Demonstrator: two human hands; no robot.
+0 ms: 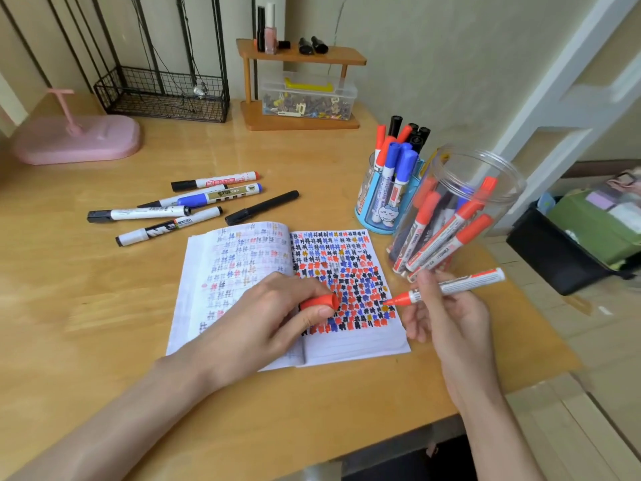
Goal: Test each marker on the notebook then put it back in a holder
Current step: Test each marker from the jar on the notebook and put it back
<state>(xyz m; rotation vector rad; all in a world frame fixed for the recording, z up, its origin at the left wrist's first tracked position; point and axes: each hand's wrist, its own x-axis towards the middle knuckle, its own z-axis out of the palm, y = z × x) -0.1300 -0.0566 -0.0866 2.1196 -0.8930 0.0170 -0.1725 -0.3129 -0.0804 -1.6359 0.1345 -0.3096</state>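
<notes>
**Red marker meets the page**

Loose markers (180, 210) lie on the tabletop (86, 307) at far left, probably waiting to be tested. The left hand (274, 317) rests on the open notebook (222, 272), likely pinning it flat, and pinches the red cap (321, 302) between thumb and fingers (handy for recapping). The right hand (447, 314) grips the uncapped red marker (471, 281), tip at the scribbled right page. Behind stand a blue holder (381, 203) and a clear jar (485, 175), both holding markers.
</notes>
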